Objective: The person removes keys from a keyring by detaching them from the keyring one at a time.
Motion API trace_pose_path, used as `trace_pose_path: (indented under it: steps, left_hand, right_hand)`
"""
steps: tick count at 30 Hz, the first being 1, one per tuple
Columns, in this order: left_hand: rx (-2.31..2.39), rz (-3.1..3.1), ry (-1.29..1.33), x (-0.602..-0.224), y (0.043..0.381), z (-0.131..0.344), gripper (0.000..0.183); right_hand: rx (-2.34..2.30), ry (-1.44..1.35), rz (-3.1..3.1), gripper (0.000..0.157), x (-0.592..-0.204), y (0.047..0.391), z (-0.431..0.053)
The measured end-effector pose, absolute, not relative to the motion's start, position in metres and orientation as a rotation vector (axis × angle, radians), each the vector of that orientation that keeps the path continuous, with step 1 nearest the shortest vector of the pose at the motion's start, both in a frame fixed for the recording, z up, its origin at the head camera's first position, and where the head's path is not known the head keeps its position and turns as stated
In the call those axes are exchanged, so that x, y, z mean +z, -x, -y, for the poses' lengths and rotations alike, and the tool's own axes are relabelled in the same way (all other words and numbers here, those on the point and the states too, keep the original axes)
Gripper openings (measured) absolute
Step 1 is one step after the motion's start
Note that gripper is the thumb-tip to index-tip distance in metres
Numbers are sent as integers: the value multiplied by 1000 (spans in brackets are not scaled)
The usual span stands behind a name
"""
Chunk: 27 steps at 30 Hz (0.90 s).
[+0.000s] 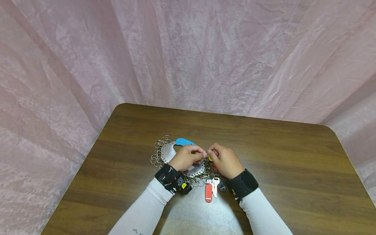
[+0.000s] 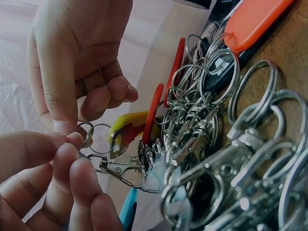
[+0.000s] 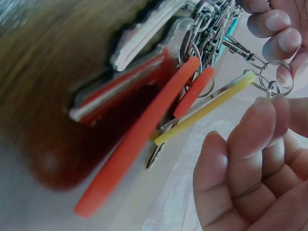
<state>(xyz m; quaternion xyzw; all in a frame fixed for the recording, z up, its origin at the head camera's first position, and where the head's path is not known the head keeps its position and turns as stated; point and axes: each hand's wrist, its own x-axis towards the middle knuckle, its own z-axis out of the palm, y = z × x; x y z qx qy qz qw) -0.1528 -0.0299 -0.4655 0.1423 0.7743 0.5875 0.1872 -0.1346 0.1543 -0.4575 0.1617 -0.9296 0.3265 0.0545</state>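
A round metal key holder with a blue handle lies under my left hand. Small clips with split rings line its edge. The left thumb and fingertips pinch a split ring at the end of one clip. Close against them, my right hand pinches a smaller ring linked with it in the right wrist view. A yellow key tag and a key hang beside these fingertips. The fingers partly cover both rings.
A red key tag, a silver key and a black key fob hang at the holder's near edge. More red tags are bunched close to the right hand. Brown wooden table surrounds this, with pink curtains behind.
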Motion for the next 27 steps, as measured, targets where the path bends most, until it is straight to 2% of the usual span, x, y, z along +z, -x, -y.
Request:
trace_pose_path:
  steps: [13,27]
  left_hand:
    - [1637,-2195,-352,-457,149,28,11]
    - [1678,-2168,-305,-467,154,29,6]
  right_hand:
    - [984,-578,2780,3,-456,134,-154]
    - [988,-706,2745,5,-454,132,-155]
